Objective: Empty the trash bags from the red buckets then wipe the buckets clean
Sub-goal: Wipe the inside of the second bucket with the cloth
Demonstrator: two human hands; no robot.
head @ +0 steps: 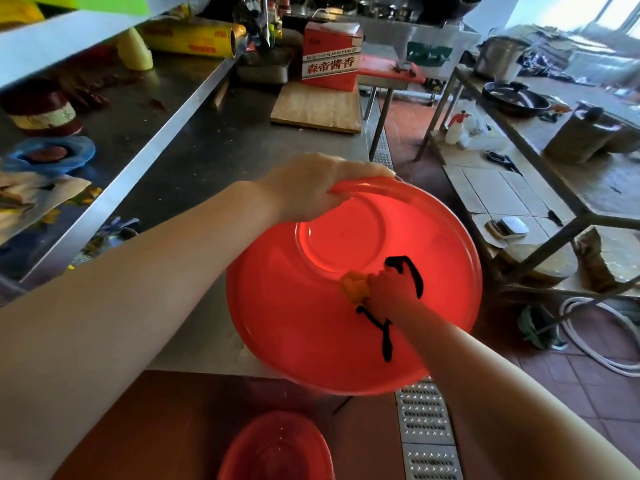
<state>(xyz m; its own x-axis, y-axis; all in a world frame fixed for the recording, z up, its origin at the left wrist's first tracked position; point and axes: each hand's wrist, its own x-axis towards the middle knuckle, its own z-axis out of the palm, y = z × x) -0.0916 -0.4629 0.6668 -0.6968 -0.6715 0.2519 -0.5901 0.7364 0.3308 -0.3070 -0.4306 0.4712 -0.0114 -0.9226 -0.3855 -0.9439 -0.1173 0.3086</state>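
A large red bucket [287, 323] is tilted on its side at the steel counter's edge, its open mouth toward me. My left hand [311, 188] grips its upper rim from outside. My right hand [391, 289] reaches deep inside and holds a bunched yellow cloth [353, 289] against the inner wall near the bottom. Black painted marks show through the wall around that hand. A second red bucket [277, 448] stands below on the floor, its mouth up. No trash bag shows in either bucket.
The steel counter [214, 140] carries a wooden board [311, 109] and a red carton [330, 57]. A shelf on the left holds rolls and jars. A metal floor drain grate [426, 431] runs beside the counter. A metal table [571, 181] with pots stands at the right; hoses lie on the tiles.
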